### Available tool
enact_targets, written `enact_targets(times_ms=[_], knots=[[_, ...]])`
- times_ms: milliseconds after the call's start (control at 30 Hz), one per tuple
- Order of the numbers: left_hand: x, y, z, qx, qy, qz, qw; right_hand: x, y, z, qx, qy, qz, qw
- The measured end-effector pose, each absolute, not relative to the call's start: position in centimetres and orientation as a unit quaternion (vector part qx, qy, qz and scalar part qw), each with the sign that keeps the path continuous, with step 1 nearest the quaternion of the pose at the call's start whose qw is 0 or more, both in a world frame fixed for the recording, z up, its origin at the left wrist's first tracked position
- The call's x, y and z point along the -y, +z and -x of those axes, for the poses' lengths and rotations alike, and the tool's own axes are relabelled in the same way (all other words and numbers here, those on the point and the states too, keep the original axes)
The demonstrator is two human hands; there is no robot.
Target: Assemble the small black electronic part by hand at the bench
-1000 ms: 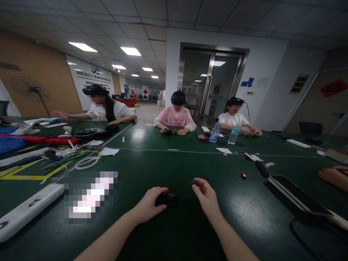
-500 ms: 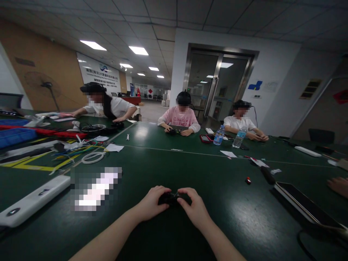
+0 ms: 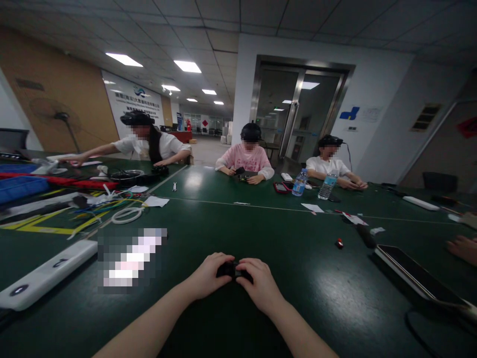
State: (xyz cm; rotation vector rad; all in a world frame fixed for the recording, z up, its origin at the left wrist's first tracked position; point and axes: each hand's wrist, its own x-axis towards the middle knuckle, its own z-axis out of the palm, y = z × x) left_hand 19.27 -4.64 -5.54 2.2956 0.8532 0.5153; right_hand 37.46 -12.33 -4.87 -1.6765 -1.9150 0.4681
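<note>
Two hands were on one thing at this moment. At the far left, the long white strip [image 3: 44, 276] lay on the dark green worktop [image 3: 316, 298], well apart from our work, as it had a second before. Our left hand [image 3: 208, 273] kept its grip clamped on the small black part [image 3: 229, 269], which sat low on the worktop just in front of us, between both hands. That hold had not changed.

The change was on the other side. A second earlier our right hand [image 3: 259, 283] had hung apart from the part, pinching a tiny dark piece at its fingertips. Half a second ago it came in, and now its grip was closed over the part's right end, its fingers touching those of the left hand. The tiny piece was hidden, and we could not tell where it sat. We judged that it had been brought to the part and that the work had passed from fetching to fitting, with both hands.

Further right, the little red piece [image 3: 339, 243], the flat dark device [image 3: 417, 278] and a co-worker's hand [image 3: 462, 247] at the edge were untouched by us.
</note>
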Motion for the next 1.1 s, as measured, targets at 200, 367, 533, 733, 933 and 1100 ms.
enact_targets(times_ms=[200, 367, 533, 733, 933, 1100], knots=[[4.43, -5.82, -19.25, -0.324, 0.188, -0.874, 0.309, 12.08, -5.02, -37.57, 0.701, 0.19, 0.628, 0.279], [4.47, -5.69, -19.22, -0.326, 0.18, -0.875, 0.309, 12.18, -4.76, -37.54, 0.698, 0.198, 0.629, 0.279], [4.53, -5.69, -19.19, -0.329, 0.182, -0.872, 0.314, 12.42, -4.72, -37.43, 0.702, 0.182, 0.626, 0.287], [4.15, -6.36, -19.07, -0.322, 0.19, -0.874, 0.311, 12.66, -4.52, -37.4, 0.698, 0.196, 0.625, 0.291], [4.38, -6.0, -19.19, -0.319, 0.192, -0.876, 0.306, 12.59, -4.52, -37.36, 0.7, 0.182, 0.626, 0.291], [4.47, -5.85, -19.29, -0.319, 0.194, -0.876, 0.304, 12.55, -4.69, -37.42, 0.703, 0.183, 0.626, 0.284]])
